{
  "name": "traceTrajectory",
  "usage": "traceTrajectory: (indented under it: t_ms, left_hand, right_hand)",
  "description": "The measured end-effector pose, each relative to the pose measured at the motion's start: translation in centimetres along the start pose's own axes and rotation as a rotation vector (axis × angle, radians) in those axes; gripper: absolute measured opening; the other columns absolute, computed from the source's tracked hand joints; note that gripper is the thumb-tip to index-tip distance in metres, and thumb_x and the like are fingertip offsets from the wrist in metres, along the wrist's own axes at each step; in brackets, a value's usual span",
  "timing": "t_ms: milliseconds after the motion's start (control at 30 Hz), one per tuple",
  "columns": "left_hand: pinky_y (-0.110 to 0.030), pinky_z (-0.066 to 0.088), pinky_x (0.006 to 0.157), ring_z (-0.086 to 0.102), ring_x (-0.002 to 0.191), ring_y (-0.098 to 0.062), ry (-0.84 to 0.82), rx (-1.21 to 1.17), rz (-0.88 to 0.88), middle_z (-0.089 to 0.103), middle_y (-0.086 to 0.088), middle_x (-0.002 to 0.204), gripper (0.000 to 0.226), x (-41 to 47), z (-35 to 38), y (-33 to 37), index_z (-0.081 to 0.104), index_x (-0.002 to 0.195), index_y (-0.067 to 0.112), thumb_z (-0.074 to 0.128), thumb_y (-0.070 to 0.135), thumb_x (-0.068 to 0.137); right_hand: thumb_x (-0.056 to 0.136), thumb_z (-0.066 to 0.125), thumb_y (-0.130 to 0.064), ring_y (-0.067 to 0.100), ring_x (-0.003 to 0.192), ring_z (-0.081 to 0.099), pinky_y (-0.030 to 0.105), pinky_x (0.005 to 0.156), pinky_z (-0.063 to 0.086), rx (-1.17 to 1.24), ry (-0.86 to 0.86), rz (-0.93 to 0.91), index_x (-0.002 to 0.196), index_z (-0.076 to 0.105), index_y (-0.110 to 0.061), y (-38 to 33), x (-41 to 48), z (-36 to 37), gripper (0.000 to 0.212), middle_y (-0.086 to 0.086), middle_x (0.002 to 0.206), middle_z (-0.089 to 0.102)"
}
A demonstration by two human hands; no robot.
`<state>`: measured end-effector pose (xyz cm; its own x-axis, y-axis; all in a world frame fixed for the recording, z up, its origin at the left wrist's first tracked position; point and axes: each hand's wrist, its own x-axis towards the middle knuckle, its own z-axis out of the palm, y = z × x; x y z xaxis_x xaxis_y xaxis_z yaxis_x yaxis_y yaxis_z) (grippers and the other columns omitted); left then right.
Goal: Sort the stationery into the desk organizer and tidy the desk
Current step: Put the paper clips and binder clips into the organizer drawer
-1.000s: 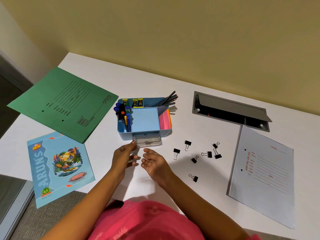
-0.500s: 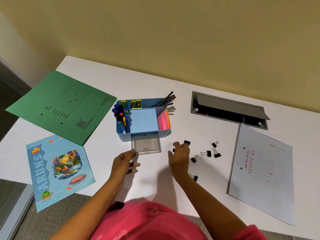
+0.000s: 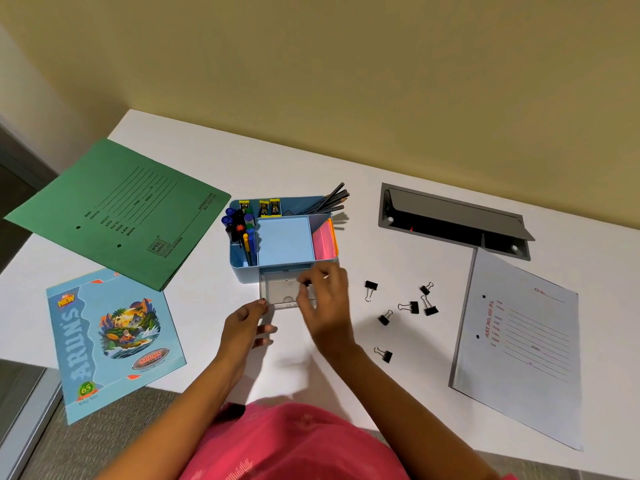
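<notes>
- The white tabletop [image 3: 398,393] carries a green card folder [image 3: 117,213] at far left and a pale grey card folder [image 3: 519,344] at right.
- A blue illustrated notebook [image 3: 110,341] lies near left and hangs partly over the tabletop's edge.
- The blue plastic desk organizer [image 3: 242,271] stands in the middle, already holding pens, pencils and coloured paper pads.
- Its clear plastic drawer [image 3: 280,292] is pulled out toward the person and looks empty as far as I can see.
- The right hand [image 3: 327,306] hovers over the drawer's right half, and its fingers pinch a black binder clip [image 3: 305,283].
- The left hand [image 3: 242,327] rests just near-left of the drawer. One fingertip touches the drawer's near-left corner, and the other fingers are loosely bent and hold nothing.
- The drawer sits directly below the pinched clip, so the drop looks like a short move straight down.
- Six loose black binder clips [image 3: 370,289] are scattered on the tabletop to the right of the drawer, between it and the grey folder. The right hand is plainly the nearer one to them.
</notes>
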<state>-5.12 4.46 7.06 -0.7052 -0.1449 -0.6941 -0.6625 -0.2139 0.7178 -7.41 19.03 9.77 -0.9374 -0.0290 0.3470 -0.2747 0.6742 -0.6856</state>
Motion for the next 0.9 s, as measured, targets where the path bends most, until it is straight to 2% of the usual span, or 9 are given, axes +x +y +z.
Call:
traceTrajectory:
  t_ms: [100,233,333,467,600,667,733,800,900]
  left_hand:
    - [-0.043,0.058,0.074,0.067,0.095,-0.04,0.007,0.007,0.008,0.067,-0.01,0.111,0.025,0.0,0.1,-0.1,0.064,0.109,0.011,0.052,0.03,0.097]
    - [-0.039,0.058,0.07,0.067,0.095,-0.039,0.016,0.014,0.011,0.066,-0.009,0.11,0.02,-0.1,0.2,0.0,0.064,0.103,0.015,0.051,0.029,0.097]
    - [-0.041,0.057,0.073,0.067,0.095,-0.039,0.015,0.006,0.005,0.067,-0.005,0.105,0.02,0.0,0.2,0.0,0.064,0.103,0.015,0.051,0.029,0.097]
    - [-0.04,0.058,0.072,0.067,0.097,-0.039,0.006,0.006,-0.009,0.066,-0.005,0.104,0.023,0.0,0.2,0.1,0.064,0.109,0.013,0.051,0.029,0.097]
    - [-0.026,0.057,0.057,0.067,0.097,-0.036,-0.005,0.019,-0.019,0.064,-0.007,0.112,0.028,-0.2,0.0,0.2,0.062,0.115,0.01,0.051,0.028,0.097]
    - [-0.025,0.056,0.056,0.067,0.098,-0.037,-0.011,0.02,-0.021,0.064,-0.007,0.114,0.029,-0.2,0.0,0.2,0.062,0.116,0.01,0.051,0.028,0.097]
    - [-0.026,0.057,0.057,0.067,0.097,-0.036,-0.014,0.021,-0.021,0.064,-0.007,0.116,0.029,-0.1,-0.1,0.2,0.062,0.116,0.01,0.051,0.029,0.097]
    - [-0.026,0.057,0.057,0.067,0.097,-0.036,-0.017,0.025,-0.022,0.063,-0.008,0.117,0.03,-0.1,-0.1,0.2,0.062,0.117,0.009,0.051,0.029,0.097]
    - [-0.024,0.057,0.054,0.067,0.096,-0.037,-0.014,0.021,-0.023,0.063,-0.01,0.119,0.03,0.0,-0.1,0.1,0.062,0.117,0.008,0.052,0.028,0.097]
  right_hand:
    - [0.086,0.061,-0.004,0.017,0.096,0.047,0.022,0.083,0.042,-0.087,-0.133,-0.053,0.096,0.063,-0.008,0.1,-0.4,2.3,0.011,0.009,0.1,0.056]
    - [0.083,0.066,-0.01,0.014,0.091,0.044,0.022,0.08,0.034,-0.22,-0.168,-0.088,0.09,0.065,-0.014,0.8,-0.5,3.9,0.008,0.005,0.095,0.06]
    - [0.091,0.051,-0.02,0.014,0.097,0.045,0.024,0.085,0.036,-0.199,-0.159,-0.091,0.096,0.064,-0.014,1.2,-0.7,3.3,0.015,0.005,0.101,0.06]
    - [0.093,0.052,-0.003,0.022,0.099,0.052,0.025,0.085,0.043,-0.162,-0.03,-0.125,0.099,0.065,-0.003,1.7,-1.4,1.1,0.014,0.012,0.101,0.061]
    - [0.078,0.055,0.015,0.027,0.089,0.058,0.022,0.078,0.041,-0.216,-0.026,0.158,0.093,0.065,-0.003,4.5,-3.4,-1.8,0.025,0.011,0.096,0.059]
    - [0.077,0.062,0.012,0.025,0.093,0.056,0.018,0.079,0.038,-0.274,-0.038,0.26,0.096,0.065,-0.007,6.5,-5.3,-3.3,0.027,0.008,0.1,0.058]
    - [0.075,0.071,0.006,0.026,0.096,0.055,0.027,0.079,0.047,-0.388,-0.08,0.332,0.101,0.066,-0.011,7.8,-7.1,-4.5,0.03,0.007,0.105,0.06]
    - [0.068,0.077,0.004,0.03,0.095,0.056,0.037,0.068,0.054,-0.51,-0.126,0.41,0.102,0.067,-0.014,8.6,-8.6,-5.4,0.04,0.007,0.109,0.063]
    - [0.073,0.071,0.007,0.029,0.091,0.054,0.032,0.056,0.049,-0.532,-0.186,0.564,0.101,0.065,-0.013,9.2,-10.1,-6.0,0.034,0.007,0.107,0.06]
